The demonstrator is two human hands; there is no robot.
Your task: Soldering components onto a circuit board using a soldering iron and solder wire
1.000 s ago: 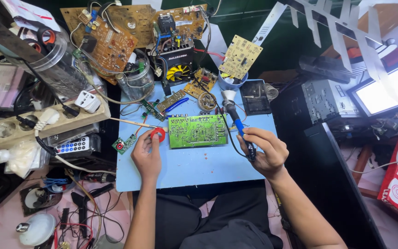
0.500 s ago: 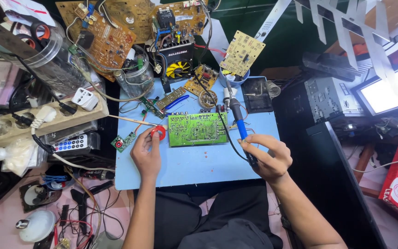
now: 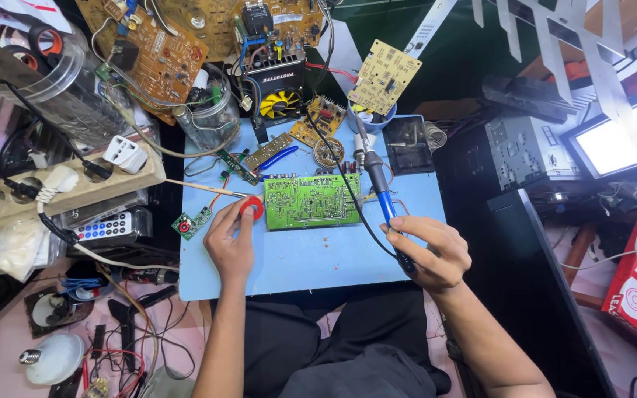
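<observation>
While scanning left to right: beige power strip (image 3: 53, 188) and small remote (image 3: 105, 227) parked off the worktop's (image 3: 311, 262) edge, same as before. Left hand (image 3: 231, 239) still pinching a red solder spool (image 3: 251, 208), grip pressed together on it, just beside the green circuit board (image 3: 312, 200). Board flat mid-worktop, solder side up, pale traces and dots all over. Right hand (image 3: 429, 250) wrapped tight round the blue soldering iron (image 3: 380, 190), now swung down from a second ago so the tip hangs over the board's upper right corner. Probably lining up a joint.
</observation>
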